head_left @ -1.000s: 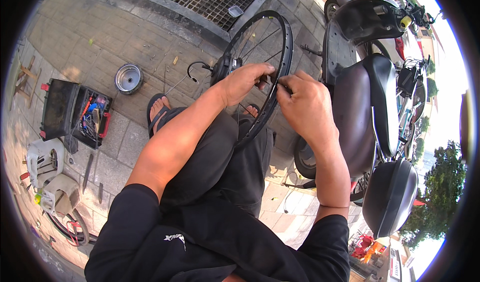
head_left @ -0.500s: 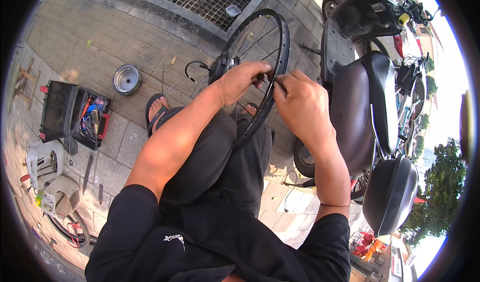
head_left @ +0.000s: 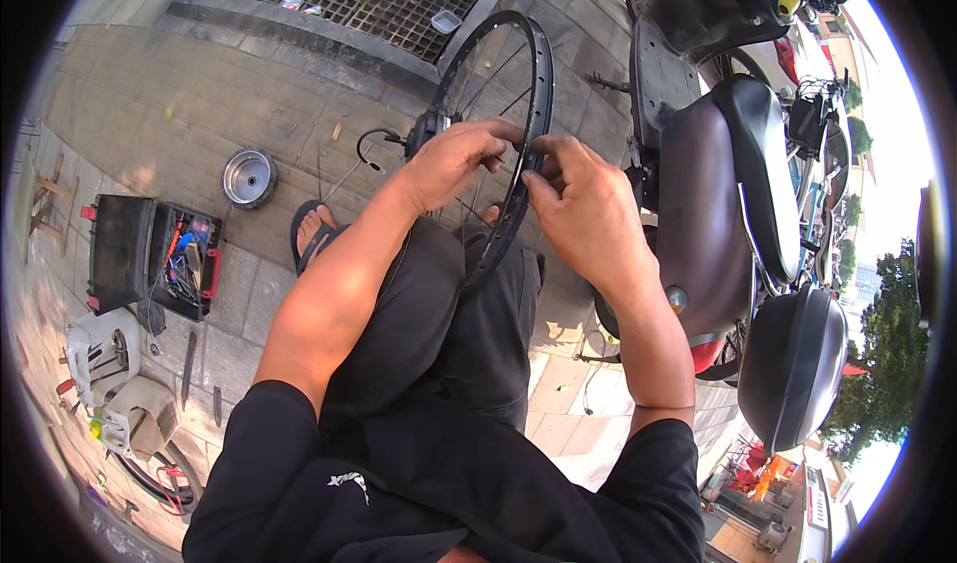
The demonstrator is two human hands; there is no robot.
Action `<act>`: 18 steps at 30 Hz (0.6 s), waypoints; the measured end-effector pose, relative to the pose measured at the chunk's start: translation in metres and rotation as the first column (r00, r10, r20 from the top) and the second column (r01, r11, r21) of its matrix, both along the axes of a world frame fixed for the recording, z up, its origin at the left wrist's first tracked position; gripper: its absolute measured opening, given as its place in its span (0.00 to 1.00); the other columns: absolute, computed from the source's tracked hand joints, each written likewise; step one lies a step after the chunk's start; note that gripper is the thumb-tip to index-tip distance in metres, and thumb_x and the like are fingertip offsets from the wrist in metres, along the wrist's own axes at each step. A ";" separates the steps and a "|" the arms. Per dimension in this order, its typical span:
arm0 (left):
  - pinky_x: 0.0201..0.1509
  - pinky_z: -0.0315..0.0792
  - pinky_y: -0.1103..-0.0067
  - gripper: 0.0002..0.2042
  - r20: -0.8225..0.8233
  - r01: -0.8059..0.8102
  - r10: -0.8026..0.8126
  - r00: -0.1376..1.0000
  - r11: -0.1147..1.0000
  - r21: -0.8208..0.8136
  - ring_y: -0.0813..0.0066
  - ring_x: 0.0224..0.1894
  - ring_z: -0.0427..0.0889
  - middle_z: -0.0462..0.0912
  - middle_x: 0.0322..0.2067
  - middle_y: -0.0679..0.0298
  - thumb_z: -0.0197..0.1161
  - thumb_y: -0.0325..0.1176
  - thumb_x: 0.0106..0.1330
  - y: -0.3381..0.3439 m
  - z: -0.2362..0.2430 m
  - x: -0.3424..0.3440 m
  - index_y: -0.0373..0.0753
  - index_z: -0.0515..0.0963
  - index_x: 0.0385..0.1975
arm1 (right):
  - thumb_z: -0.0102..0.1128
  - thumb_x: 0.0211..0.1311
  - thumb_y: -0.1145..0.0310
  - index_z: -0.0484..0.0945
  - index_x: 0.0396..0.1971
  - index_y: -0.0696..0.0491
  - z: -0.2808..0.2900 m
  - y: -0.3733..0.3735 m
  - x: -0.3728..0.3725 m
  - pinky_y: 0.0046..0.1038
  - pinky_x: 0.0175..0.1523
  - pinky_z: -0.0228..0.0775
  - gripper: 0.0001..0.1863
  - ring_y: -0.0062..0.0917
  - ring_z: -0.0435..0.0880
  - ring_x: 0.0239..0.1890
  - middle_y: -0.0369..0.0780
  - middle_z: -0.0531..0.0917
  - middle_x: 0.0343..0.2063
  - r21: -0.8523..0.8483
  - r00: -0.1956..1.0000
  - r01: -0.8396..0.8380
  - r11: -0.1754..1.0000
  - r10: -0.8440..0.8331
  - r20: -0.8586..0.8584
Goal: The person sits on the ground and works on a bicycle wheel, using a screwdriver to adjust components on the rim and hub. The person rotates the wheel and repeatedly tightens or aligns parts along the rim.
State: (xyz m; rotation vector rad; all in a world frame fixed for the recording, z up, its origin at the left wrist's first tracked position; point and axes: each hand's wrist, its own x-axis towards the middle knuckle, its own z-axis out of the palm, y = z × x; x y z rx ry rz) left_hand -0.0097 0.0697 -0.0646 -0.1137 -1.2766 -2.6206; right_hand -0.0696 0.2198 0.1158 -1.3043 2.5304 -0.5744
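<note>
A black spoked wheel rim (head_left: pixel 538 69) with no tyre stands tilted between my legs, with a black hub (head_left: pixel 427 127) and a curved cable at its centre. My left hand (head_left: pixel 457 164) is on the rim's inner left side, fingers curled at the spokes; what exactly the fingertips hold is hidden. My right hand (head_left: pixel 583 199) pinches the rim from the outer right side, thumb and curled forefinger close to my left fingertips. Whether a small part is between them I cannot make out.
An open black toolbox (head_left: pixel 122 254) with tools, a metal drum (head_left: pixel 249 177), white plastic stools (head_left: pixel 105 349) and long bars lie at left. A scooter (head_left: pixel 688 214) with a rear box (head_left: pixel 793 364) stands close at right. A metal grate (head_left: pixel 369 4) is in the paving ahead.
The rim and both hands have shifted slightly leftward in the picture, along with small shifts in the whole view. Both hands remain at the same part of the rim.
</note>
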 end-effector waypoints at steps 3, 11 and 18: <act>0.60 0.72 0.76 0.18 0.041 0.037 -0.035 0.999 0.999 -0.039 0.75 0.51 0.78 0.84 0.52 0.61 0.58 0.31 0.77 -0.005 -0.004 0.006 0.27 0.79 0.60 | 0.67 0.64 0.72 0.84 0.49 0.62 -0.006 0.002 0.000 0.37 0.46 0.81 0.15 0.45 0.90 0.39 0.52 0.88 0.37 -0.017 0.999 0.026 1.000 -0.026 -0.033; 0.64 0.76 0.75 0.15 0.055 -0.037 0.047 0.997 0.986 -0.164 0.75 0.55 0.83 0.89 0.50 0.62 0.65 0.34 0.78 -0.012 -0.007 0.014 0.32 0.83 0.58 | 0.66 0.70 0.66 0.84 0.53 0.60 -0.003 0.009 -0.007 0.35 0.45 0.81 0.17 0.34 0.92 0.38 0.47 0.89 0.36 -0.090 0.955 0.107 0.990 -0.078 0.285; 0.58 0.75 0.74 0.14 0.078 0.022 -0.027 0.997 0.998 0.060 0.75 0.50 0.83 0.88 0.46 0.64 0.65 0.32 0.77 -0.009 -0.009 0.005 0.31 0.83 0.57 | 0.64 0.74 0.63 0.82 0.55 0.60 -0.184 0.130 -0.076 0.19 0.28 0.71 0.18 0.15 0.81 0.24 0.36 0.86 0.32 -0.198 0.559 0.812 0.549 -0.632 0.537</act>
